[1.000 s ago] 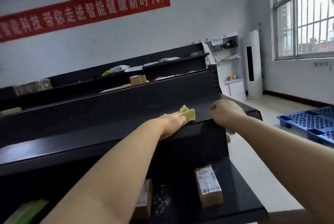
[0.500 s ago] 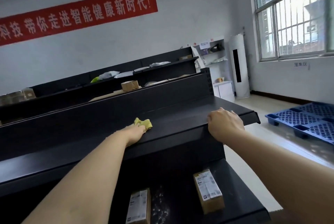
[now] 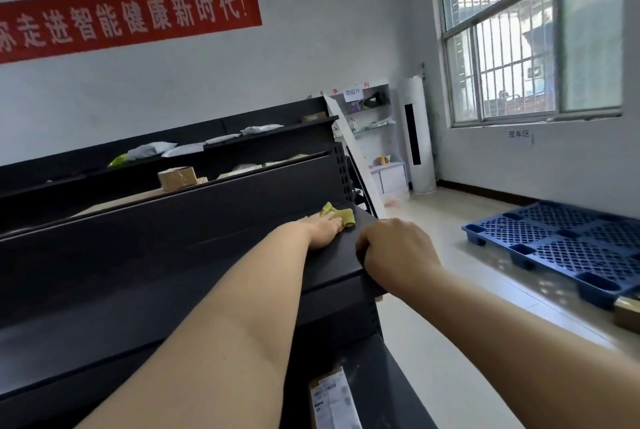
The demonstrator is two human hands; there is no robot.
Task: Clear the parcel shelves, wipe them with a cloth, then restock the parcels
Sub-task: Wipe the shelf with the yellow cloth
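Since half a second ago, I note the cloth point(image 3: 341, 215) has travelled rightward along the shelf point(image 3: 332, 269) and now lies near its right end. Left hand point(image 3: 323, 231) presses flat on the cloth, fingers apparently straight, though their tips are hidden beneath it. Right hand point(image 3: 394, 252) is clenched over the shelf's front edge at the end corner, just beside the left. One parcel point(image 3: 332, 401) lies on the lower tier point(image 3: 391, 376), partly cut off by the frame.

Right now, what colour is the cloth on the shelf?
Yellow-green; the cloth shows in the head view, under the left hand.
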